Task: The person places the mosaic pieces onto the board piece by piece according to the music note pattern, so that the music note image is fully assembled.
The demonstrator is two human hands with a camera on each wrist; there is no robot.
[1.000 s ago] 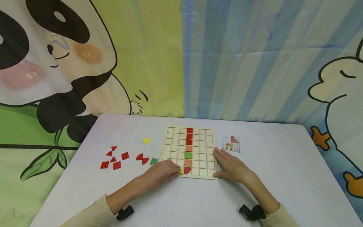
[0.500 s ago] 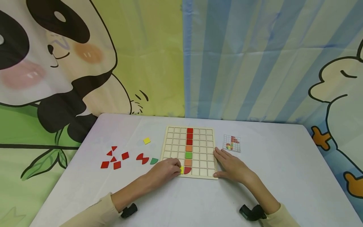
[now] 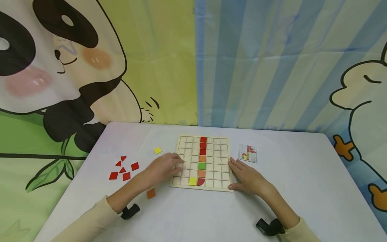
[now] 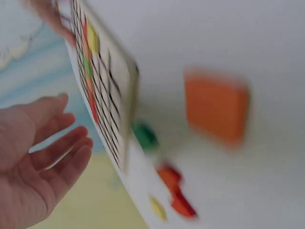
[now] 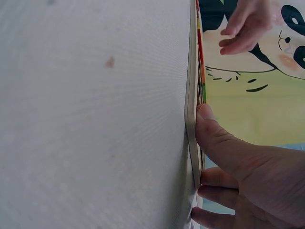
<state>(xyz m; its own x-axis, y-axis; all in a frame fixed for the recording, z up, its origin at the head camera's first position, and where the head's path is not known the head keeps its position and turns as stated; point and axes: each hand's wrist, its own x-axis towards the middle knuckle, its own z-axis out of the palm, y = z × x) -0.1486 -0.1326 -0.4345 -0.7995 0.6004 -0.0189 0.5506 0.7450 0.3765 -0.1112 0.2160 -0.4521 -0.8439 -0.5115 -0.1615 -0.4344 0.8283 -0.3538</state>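
A wooden grid board lies on the table. One column bears red squares, orange squares, a green square and, lowest, a red quarter-circle piece. Left of that piece sits a yellow square. My left hand hovers over the board's left edge, fingers loosely bent; the left wrist view shows nothing in them. With thumb and fingertips, my right hand touches the board's right edge. In the left wrist view, a green piece and red pieces appear; the head view hides them.
Several red squares and triangles lie at the left. An orange square lies near my left forearm, and a loose yellow square farther back. A small pattern card lies right of the board.
My left hand has let go of the yellow square in the bottom row and moved up and left. The orange square beside the forearm has come into view. My right hand stays at the board's edge.
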